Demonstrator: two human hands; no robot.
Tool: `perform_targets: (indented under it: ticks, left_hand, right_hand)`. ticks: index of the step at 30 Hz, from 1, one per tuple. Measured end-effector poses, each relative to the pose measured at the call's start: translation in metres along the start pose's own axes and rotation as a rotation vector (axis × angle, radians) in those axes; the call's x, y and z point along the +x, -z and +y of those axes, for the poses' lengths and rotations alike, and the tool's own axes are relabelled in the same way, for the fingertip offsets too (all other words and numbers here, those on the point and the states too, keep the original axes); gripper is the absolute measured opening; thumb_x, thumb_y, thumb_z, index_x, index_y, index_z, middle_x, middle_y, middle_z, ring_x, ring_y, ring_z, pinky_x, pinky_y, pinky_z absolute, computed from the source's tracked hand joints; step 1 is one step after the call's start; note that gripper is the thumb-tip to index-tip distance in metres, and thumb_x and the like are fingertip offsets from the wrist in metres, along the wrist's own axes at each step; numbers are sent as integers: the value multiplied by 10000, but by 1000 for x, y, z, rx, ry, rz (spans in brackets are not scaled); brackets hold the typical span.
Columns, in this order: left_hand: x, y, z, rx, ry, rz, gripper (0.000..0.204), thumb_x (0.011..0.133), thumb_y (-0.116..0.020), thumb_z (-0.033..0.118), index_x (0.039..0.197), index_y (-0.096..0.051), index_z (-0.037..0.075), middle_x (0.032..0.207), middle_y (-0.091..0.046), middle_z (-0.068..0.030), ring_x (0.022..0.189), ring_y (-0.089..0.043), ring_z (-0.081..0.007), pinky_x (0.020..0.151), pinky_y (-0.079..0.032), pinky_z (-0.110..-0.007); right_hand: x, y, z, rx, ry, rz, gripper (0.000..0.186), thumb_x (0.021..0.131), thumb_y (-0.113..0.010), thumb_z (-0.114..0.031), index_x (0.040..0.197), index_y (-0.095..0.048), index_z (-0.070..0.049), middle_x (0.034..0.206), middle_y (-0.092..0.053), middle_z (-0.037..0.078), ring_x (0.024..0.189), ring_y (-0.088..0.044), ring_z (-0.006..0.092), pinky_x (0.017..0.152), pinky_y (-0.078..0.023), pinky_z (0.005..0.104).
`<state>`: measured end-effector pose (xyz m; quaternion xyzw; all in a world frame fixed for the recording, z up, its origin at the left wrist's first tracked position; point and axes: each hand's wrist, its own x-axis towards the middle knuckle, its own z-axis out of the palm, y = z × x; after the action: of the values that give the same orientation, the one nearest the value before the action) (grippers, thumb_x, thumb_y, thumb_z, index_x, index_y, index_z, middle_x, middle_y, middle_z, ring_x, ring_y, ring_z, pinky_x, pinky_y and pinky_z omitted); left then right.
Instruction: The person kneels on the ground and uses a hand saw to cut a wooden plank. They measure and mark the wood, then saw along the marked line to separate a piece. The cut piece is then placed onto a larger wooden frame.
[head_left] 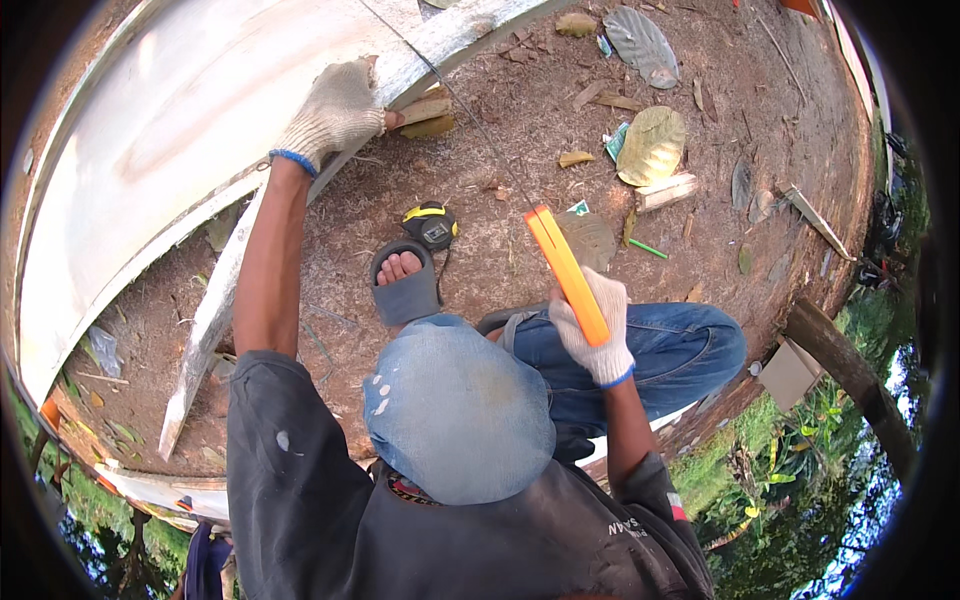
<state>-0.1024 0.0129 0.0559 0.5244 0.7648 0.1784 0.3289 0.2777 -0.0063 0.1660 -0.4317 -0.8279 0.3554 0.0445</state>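
My left hand point(335, 108), in a cream knit glove with a blue cuff, grips a long pale wooden beam point(215, 305) near the top of the view. A bare thumb tip pokes out of the glove at the beam's edge. Gloved the same way, my right hand point(597, 318) is closed around the orange handle of a handsaw point(566, 270). The thin dark saw blade, seen almost edge-on, runs up and left and crosses the beam right of my left hand. Whether its teeth are in the wood cannot be made out.
A large whitish board point(130, 190) lies left of the beam. On the brown dirt are a black and yellow tape measure point(430, 226), near my sandalled foot point(402, 275), big dry leaves point(652, 146), and wood offcuts point(665, 192). A log point(850, 370) stands at the right.
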Motion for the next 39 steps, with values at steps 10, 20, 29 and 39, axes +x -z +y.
perform_targets:
  ticks: [10,20,29,39]
  left_hand:
    - [10,-7,17,173,-115,13,671,681,-909,315,1148,-645,-89,887,-719,-279,869,-738,-362,825,-583,-440]
    - [13,-14,21,108,-87,16,645,695,-892,296,1174,-653,-63,884,-731,-259,854,-740,-357,843,-592,-423]
    - [-13,6,-4,156,78,3,760,679,-907,292,1268,-632,-102,895,-736,-273,868,-757,-357,830,-613,-423]
    - [-8,-12,-7,221,-19,87,779,698,-906,311,1272,-594,-113,846,-725,-245,859,-747,-344,791,-600,-405]
  right_hand:
    - [117,-31,0,-28,74,32,149,801,-752,-122,829,-638,-31,706,-604,114,620,-634,328,582,-492,397]
    - [134,-37,14,272,205,37,124,776,-727,-123,839,-650,-49,722,-622,147,609,-625,338,566,-488,398]
    - [-9,31,-9,-40,33,-142,116,798,-724,-151,808,-646,-65,671,-598,126,594,-649,346,558,-497,397]
    - [-21,34,-13,15,-72,-172,149,795,-755,-165,782,-632,-81,694,-629,115,667,-698,330,620,-537,386]
